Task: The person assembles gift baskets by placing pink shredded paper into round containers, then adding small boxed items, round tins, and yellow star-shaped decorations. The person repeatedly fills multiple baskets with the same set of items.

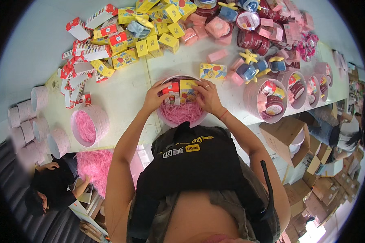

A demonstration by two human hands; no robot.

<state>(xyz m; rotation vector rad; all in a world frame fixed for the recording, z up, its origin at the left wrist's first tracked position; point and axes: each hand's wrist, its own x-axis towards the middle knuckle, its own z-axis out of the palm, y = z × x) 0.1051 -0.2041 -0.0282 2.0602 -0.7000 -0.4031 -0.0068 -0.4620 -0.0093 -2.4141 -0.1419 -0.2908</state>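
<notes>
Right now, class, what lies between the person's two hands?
In the head view, two small boxes, red-white and yellow, stand between left hand and right hand.

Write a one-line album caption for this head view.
Both hands, left hand and right hand, set small boxes into a round pink tub of shredded paper on a cluttered table.

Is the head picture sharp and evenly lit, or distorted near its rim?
Head view: the centre is sharp and evenly lit, both hands on the round pink box; the table edge bends toward the rim; corners are black.
</notes>
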